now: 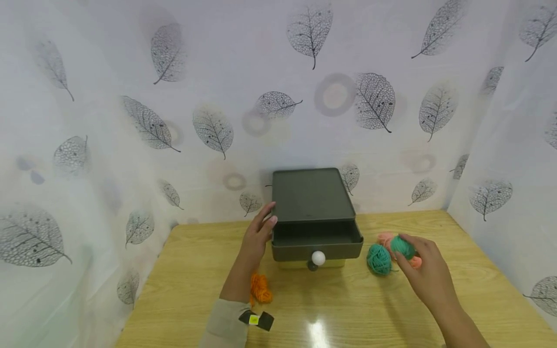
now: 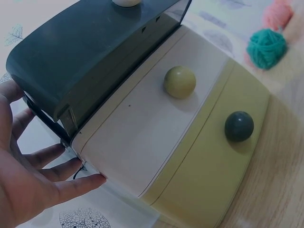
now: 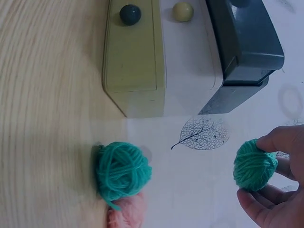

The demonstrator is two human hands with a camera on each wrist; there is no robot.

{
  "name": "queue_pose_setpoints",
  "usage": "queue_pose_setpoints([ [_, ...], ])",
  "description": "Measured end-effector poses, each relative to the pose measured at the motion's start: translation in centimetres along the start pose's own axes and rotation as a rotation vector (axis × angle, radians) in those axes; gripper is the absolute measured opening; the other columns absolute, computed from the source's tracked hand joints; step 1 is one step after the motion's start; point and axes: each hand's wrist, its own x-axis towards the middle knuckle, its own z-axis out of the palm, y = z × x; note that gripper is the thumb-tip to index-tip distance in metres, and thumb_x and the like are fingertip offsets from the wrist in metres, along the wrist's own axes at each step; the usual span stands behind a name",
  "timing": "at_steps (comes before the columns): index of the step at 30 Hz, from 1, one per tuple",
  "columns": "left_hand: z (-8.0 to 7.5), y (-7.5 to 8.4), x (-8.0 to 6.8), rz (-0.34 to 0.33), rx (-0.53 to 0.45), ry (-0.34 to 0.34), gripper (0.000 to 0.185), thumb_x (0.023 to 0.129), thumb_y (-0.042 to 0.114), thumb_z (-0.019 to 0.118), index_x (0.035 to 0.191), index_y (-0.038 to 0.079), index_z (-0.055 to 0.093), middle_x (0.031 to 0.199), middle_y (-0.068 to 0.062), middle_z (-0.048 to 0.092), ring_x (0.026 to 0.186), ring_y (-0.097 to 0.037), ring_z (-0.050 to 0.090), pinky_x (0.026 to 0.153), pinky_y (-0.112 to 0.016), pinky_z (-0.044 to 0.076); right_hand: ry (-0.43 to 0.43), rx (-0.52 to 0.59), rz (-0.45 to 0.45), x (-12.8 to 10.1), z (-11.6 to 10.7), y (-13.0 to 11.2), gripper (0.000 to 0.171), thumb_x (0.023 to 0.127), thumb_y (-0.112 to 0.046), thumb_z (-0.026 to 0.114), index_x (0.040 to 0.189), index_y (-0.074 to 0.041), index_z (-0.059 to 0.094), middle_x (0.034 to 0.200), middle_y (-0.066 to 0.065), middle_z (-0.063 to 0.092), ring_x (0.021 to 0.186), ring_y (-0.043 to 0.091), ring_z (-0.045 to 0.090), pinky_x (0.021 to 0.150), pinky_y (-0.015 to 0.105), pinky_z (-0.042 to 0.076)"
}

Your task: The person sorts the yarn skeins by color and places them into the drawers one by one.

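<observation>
A pale wood-grain desk (image 1: 196, 270) stands in a corner walled by white sheeting printed with grey leaves (image 1: 174, 96); a small drawer chest (image 1: 313, 193) sits at the desk's back edge, its dark top drawer (image 1: 317, 240) pulled out. The left hand (image 1: 257, 233) rests straight-fingered against the chest's left side; an orange yarn ball (image 1: 260, 288) lies by that wrist. The right hand (image 1: 428, 273) pinches a green yarn ball (image 1: 402, 247) right of the chest; a second green ball (image 1: 379, 259) and pink balls (image 1: 385, 238) lie just beside it.

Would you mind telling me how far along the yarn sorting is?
Done: the top drawer is pulled open, braced by the left hand. In hand: the right hand pinches a green yarn ball. Left on the table: another green ball, pink balls, orange yarn.
</observation>
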Motion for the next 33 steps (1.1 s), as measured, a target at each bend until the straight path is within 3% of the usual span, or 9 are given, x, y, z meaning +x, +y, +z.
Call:
queue_pose_setpoints([
  [3, 0.0, 0.0, 0.1, 0.002, 0.001, -0.001, 0.048, 0.101, 0.05, 0.055, 0.148, 0.044, 0.046, 0.163, 0.013, 0.032, 0.149, -0.028, 0.039, 0.116, -0.063, 0.037, 0.02, -0.003, -0.015, 0.3, -0.2, -0.6, 0.048, 0.09, -0.009, 0.076, 0.135, -0.004, 0.06, 0.126, 0.025, 0.056, 0.109, 0.039, 0.056, 0.083, 0.034, 0.051],
  [7, 0.0, 0.1, 0.0, 0.0, 0.003, 0.0, 0.048, 0.101, 0.051, 0.056, 0.147, 0.044, 0.047, 0.163, 0.014, 0.032, 0.149, -0.027, 0.039, 0.116, -0.063, 0.037, 0.047, 0.014, -0.037, 0.5, -0.4, -1.4, 0.05, 0.088, -0.006, 0.078, 0.135, -0.007, 0.061, 0.127, 0.022, 0.056, 0.109, 0.035, 0.056, 0.08, 0.008, 0.037],
  [22, 0.0, 0.0, 0.1, -0.001, -0.005, 0.003, 0.048, 0.101, 0.049, 0.056, 0.148, 0.042, 0.047, 0.164, 0.013, 0.031, 0.149, -0.028, 0.039, 0.115, -0.063, 0.038, 0.093, 0.094, -0.105, 1.8, -0.6, -4.1, 0.051, 0.089, -0.004, 0.076, 0.137, -0.008, 0.061, 0.128, 0.016, 0.057, 0.111, 0.017, 0.05, 0.093, -0.003, 0.032],
  [29, 0.1, 0.3, 0.0, -0.007, -0.007, 0.009, 0.048, 0.101, 0.05, 0.057, 0.147, 0.043, 0.048, 0.163, 0.013, 0.032, 0.148, -0.028, 0.039, 0.116, -0.062, 0.038, 0.098, 0.136, -0.136, 2.5, -0.1, -5.3, 0.051, 0.089, -0.004, 0.076, 0.137, -0.011, 0.061, 0.127, 0.012, 0.057, 0.112, -0.003, 0.045, 0.095, -0.002, 0.034],
  [33, 0.1, 0.4, -0.1, -0.009, -0.012, 0.009, 0.048, 0.101, 0.049, 0.057, 0.147, 0.042, 0.048, 0.164, 0.012, 0.032, 0.149, -0.029, 0.039, 0.116, -0.062, 0.038, 0.102, 0.161, -0.148, 2.8, 0.3, -6.1, 0.052, 0.088, -0.003, 0.076, 0.137, -0.014, 0.062, 0.128, 0.011, 0.058, 0.113, -0.004, 0.046, 0.094, 0.0, 0.035],
])
